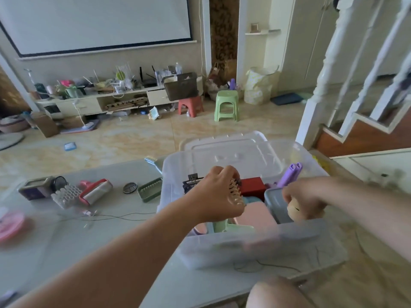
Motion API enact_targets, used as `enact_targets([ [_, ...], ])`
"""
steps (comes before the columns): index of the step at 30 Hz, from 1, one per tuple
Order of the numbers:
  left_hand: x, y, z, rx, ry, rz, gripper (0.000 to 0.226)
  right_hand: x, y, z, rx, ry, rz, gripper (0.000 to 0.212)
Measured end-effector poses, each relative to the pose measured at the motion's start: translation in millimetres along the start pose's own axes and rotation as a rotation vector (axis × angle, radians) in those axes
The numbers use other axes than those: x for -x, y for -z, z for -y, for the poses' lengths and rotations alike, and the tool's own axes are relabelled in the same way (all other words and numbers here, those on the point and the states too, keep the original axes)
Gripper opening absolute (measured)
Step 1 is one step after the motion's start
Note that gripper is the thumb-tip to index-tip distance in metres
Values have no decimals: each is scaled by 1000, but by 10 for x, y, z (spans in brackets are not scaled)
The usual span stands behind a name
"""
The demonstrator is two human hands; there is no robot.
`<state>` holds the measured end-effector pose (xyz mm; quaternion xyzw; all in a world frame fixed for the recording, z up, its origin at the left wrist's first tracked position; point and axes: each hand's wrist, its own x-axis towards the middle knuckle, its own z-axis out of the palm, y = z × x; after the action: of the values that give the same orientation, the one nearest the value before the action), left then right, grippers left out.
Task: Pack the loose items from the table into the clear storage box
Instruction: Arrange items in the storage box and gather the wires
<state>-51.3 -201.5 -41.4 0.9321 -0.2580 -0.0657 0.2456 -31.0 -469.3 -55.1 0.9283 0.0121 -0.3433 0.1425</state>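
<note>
The clear storage box [255, 247] stands on the table at centre right, its lid [226, 147] propped behind it. Over the box, my left hand [218, 194] grips a peach toothed hair clip [236, 192]. My right hand [304, 203] holds a small tan rounded object [293, 208] just inside the box, above a grey container [274, 203]. Inside lie a red box [253, 185], a pink flat item [255, 213], a purple tube [290, 174] and a green piece [222, 225]. Loose on the table remain a lint roller [95, 191], a green tray [150, 188] and a round tin [130, 187].
Further left on the table lie a white honeycomb holder [65, 195], a purple box [36, 188], a pink dish [11, 224] and a thin cable [115, 216]. A blue comb [153, 162] lies behind the box. Stairs [360, 134] rise at right; stools and clutter stand on the floor beyond.
</note>
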Motion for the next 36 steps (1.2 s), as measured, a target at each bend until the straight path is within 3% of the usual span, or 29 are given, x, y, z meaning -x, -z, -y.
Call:
enact_targets([
  [3, -133, -95, 11, -34, 20, 74, 73, -7, -56, 12, -7, 13, -2, 35],
  [6, -273, -159, 61, -63, 82, 89, 72, 11, 28, -8, 21, 31, 3, 64],
  [8, -361, -203, 103, -30, 133, 56, 75, 83, 195, 18, 25, 101, -152, 67],
  [10, -431, -219, 101, 21, 151, -7, 80, 139, 361, 80, -223, 262, -362, 51],
  [13, -575, -235, 122, 127, 194, -144, 67, 131, 499, 265, -679, 548, -473, 48],
  [16, -706, -197, 217, 393, 348, -237, 27, -17, 551, 476, -494, 616, -651, 61],
  [19, -743, -94, 376, 585, 421, -134, 23, -171, 630, 659, -270, 531, -781, 58],
  [21, -673, 5, 453, 533, 408, 20, 32, -237, 676, 770, -188, 516, -763, 41],
  [23, -574, 93, 500, 265, 391, 190, 44, -286, 674, 866, -161, 498, -693, 14],
  [25, -484, 102, 542, -151, 362, 292, 62, -368, 614, 931, -163, 482, -567, 11],
  [26, -430, 81, 560, -281, 340, 285, 67, -403, 571, 950, -184, 485, -475, 20],
  [28, -334, 19, 614, -360, 315, 232, 62, -448, 492, 959, -256, 482, -295, 46],
  [29, -296, -1, 649, -364, 299, 208, 56, -466, 457, 961, -275, 474, -238, 49],
  [32, -193, -40, 688, -386, 224, 215, 45, -588, 399, 1003, -231, 459, -198, 31],
  [36, -43, -74, 652, -413, 108, 324, 48, -596, 427, 1072, -208, 435, -207, 24],
])
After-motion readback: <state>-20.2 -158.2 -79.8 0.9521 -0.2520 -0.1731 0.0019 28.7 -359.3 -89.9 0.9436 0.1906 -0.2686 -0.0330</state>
